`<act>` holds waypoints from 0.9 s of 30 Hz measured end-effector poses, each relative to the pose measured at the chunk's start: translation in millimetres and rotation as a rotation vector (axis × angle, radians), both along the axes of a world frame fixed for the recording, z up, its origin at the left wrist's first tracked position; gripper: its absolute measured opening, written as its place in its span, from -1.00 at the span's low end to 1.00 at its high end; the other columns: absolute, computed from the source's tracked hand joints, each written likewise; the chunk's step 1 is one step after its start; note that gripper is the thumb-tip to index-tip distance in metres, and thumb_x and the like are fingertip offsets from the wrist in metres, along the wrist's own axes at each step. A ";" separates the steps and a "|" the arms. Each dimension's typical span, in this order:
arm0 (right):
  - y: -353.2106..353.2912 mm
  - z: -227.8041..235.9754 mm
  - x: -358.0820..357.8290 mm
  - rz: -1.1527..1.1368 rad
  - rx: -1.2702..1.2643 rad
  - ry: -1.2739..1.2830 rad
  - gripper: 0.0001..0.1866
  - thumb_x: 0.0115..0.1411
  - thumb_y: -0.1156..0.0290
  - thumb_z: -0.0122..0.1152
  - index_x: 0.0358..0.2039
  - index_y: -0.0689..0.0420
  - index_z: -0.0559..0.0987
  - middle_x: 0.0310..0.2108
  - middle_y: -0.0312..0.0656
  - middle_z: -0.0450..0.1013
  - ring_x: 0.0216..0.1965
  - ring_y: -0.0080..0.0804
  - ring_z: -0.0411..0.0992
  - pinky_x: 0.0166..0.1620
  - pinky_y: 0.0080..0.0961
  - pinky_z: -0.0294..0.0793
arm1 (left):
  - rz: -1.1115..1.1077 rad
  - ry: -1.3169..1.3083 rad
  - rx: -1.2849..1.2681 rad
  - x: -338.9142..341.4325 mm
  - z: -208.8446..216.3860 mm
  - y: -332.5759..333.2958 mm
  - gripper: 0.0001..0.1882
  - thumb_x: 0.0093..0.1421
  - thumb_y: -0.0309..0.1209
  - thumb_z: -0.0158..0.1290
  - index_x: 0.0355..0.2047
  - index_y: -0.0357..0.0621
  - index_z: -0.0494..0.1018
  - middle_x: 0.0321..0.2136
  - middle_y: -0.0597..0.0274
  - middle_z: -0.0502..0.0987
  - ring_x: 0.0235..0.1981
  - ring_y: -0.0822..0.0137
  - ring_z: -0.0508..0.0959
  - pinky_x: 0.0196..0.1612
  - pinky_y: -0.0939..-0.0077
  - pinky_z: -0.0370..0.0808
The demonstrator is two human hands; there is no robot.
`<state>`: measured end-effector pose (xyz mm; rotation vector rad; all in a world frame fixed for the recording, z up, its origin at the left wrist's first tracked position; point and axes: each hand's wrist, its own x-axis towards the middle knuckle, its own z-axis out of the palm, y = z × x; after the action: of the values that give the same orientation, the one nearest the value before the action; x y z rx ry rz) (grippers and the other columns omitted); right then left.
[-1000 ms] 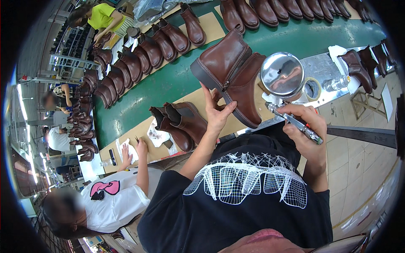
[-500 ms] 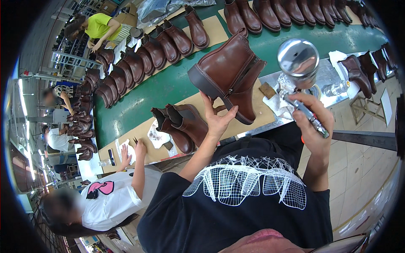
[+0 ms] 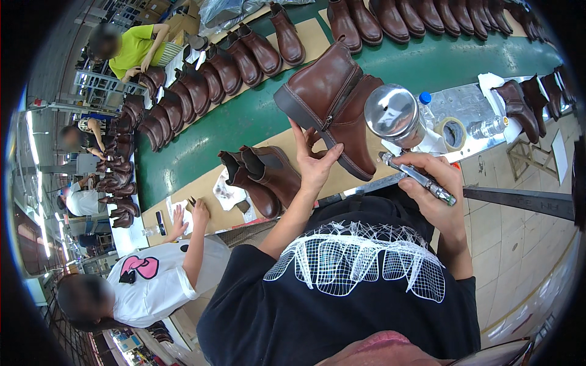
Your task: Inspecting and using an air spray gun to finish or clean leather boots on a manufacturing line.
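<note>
Raised over the table's front edge is a brown leather ankle boot [image 3: 326, 91] with a dark sole and a side zip. My left hand [image 3: 314, 161] grips it from below, fingers and thumb around the sole. My right hand [image 3: 436, 189] is wrapped around a metal spray gun [image 3: 421, 177] topped by a shiny round cup [image 3: 392, 113]. The gun's cup end is close to the boot's right side, and in this view it overlaps the boot's edge. A pair of brown boots [image 3: 262, 183] stands on brown paper left of my left hand.
Rows of brown boots [image 3: 238, 58] line the green table [image 3: 201, 146]. To the right are a tape roll [image 3: 452, 133], a blue-capped bottle [image 3: 425, 100] and more boots [image 3: 516, 107]. A co-worker in white [image 3: 152, 283] works close on my left.
My right hand has brought the spray gun left and slightly down, nearer the boot. The boot has turned slightly in my left hand. The tape roll and bottle now show.
</note>
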<state>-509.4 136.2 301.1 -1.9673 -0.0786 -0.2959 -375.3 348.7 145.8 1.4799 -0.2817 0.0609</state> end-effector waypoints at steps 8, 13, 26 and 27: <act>-1.8 -7.3 2.9 -0.107 0.100 -0.051 -0.78 0.07 0.46 0.37 -0.23 0.19 0.64 -0.39 -0.21 0.58 -0.42 -0.52 0.46 -0.28 -0.58 0.31 | -0.110 0.018 -0.156 6.4 -7.0 7.8 0.25 0.06 -0.58 0.28 0.45 0.19 -0.45 0.11 -0.08 0.37 0.02 0.22 0.48 -0.14 0.44 0.60; -5.4 -7.1 3.0 -0.131 0.088 -0.066 -0.78 0.09 0.50 0.36 -0.22 0.21 0.64 -0.39 -0.21 0.58 -0.44 -0.54 0.44 -0.28 -0.59 0.35 | -0.193 0.140 -0.330 4.9 -5.3 10.1 0.18 0.10 -0.61 0.18 0.46 0.20 -0.44 0.13 -0.09 0.37 0.07 0.19 0.47 0.02 0.35 0.52; -20.6 -2.6 -0.3 -0.210 0.147 -0.107 -0.76 0.21 0.51 0.29 -0.11 0.28 0.59 -0.32 -0.25 0.53 -0.35 -0.63 0.43 -0.29 -0.70 0.39 | -0.352 0.374 -0.459 0.5 -2.6 15.8 0.02 0.12 -0.49 -0.01 0.46 0.09 -0.37 0.24 -0.16 0.24 0.13 0.12 0.46 0.14 0.27 0.47; -20.8 -5.0 0.0 -0.213 0.123 -0.129 -0.76 0.20 0.50 0.29 -0.12 0.28 0.60 -0.31 -0.24 0.54 -0.35 -0.62 0.44 -0.28 -0.69 0.39 | -0.388 0.398 -0.476 0.8 -1.0 15.7 -0.01 0.13 -0.45 -0.02 0.46 0.08 -0.34 0.26 -0.15 0.21 0.14 0.11 0.45 0.15 0.25 0.47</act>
<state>-509.4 115.3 296.1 -1.8347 0.0651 -0.5547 -374.5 364.3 144.8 0.9189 -0.2063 -0.4467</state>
